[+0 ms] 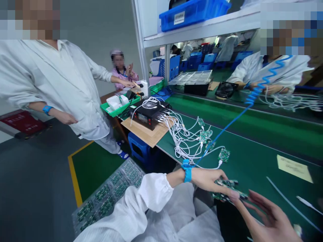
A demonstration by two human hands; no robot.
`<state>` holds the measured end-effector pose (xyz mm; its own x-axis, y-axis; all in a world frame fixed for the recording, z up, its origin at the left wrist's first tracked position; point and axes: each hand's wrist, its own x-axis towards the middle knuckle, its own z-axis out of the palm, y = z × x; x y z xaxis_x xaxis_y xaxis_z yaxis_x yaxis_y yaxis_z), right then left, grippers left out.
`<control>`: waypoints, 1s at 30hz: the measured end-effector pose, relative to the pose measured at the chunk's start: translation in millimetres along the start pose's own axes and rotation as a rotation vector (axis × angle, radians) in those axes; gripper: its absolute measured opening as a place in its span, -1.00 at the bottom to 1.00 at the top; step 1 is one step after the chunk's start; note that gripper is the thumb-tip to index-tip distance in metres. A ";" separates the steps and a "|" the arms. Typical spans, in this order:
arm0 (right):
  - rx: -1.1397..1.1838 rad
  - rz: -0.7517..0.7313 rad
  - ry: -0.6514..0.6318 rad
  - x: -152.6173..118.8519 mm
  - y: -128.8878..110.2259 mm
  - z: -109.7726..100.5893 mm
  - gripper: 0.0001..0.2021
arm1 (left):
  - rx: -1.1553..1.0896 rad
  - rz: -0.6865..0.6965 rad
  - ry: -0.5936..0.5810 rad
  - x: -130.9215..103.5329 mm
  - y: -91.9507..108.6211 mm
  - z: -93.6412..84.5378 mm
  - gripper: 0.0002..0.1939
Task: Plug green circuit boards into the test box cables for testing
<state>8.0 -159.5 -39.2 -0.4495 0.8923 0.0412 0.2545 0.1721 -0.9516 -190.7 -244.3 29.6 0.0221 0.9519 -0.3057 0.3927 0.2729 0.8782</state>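
Your left hand point(210, 179) grips a stack of green circuit boards point(228, 191) above the table point(254, 161); your right hand point(271, 218) spreads open beside them

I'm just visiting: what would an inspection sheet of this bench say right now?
Surface: green bench mat, with a yellow paper note lying on it.
Job's things: stack of circuit boards, held by the left hand; more circuit boards on wires.
Clutter: tray of boards low at the left; green tray with white parts.
Hands: left hand grips the stack; right hand is open beside it, a fingertip touching it.
Cables: white wires run from a black box; blue coiled cord joins the wrist strap.
Surroundings: standing person in white coat; blue bin on shelf.
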 end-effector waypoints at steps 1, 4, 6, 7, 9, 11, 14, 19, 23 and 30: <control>-0.042 0.037 0.025 1.8 -2.4 3.3 -0.28 | 0.011 -0.047 0.067 -0.8 1.2 2.2 -0.35; 0.051 0.137 0.007 5.6 -5.8 12.9 -0.27 | -0.028 -0.148 0.223 -2.5 7.0 10.8 -0.23; 0.197 0.158 -0.006 4.9 -6.8 16.1 -0.30 | -0.071 -0.152 0.255 -2.9 9.7 16.1 -0.25; 0.250 0.146 -0.002 3.7 -7.6 16.2 -0.32 | -0.090 -0.138 0.254 -2.9 10.4 17.8 -0.29; 0.324 0.088 -0.013 1.2 -10.7 14.2 -0.38 | -0.168 -0.109 0.211 -1.6 11.4 17.8 -0.39; 0.363 0.029 -0.024 0.6 -15.4 10.7 -0.45 | -0.290 -0.115 0.149 2.8 13.1 14.3 -0.42; 0.254 -0.083 0.074 5.0 -20.3 6.1 -0.59 | -0.568 -0.144 -0.017 16.6 18.3 10.2 -0.37; 0.091 -0.134 0.438 16.5 -8.2 4.4 -0.69 | -0.750 -0.175 0.147 56.0 31.9 25.6 -0.49; 0.208 -0.135 0.563 22.7 5.0 4.0 -0.69 | -0.938 -0.163 0.437 93.5 49.5 43.3 -0.73; 0.325 -0.245 0.576 25.4 4.5 -6.4 -0.70 | -1.252 -0.214 0.646 138.9 88.0 59.4 -0.79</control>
<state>3.2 -133.4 -40.4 0.0865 0.9382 0.3352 -0.1055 0.3432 -0.9333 -98.5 -96.3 42.5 -0.4830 0.6799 -0.5518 -0.7309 0.0340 0.6816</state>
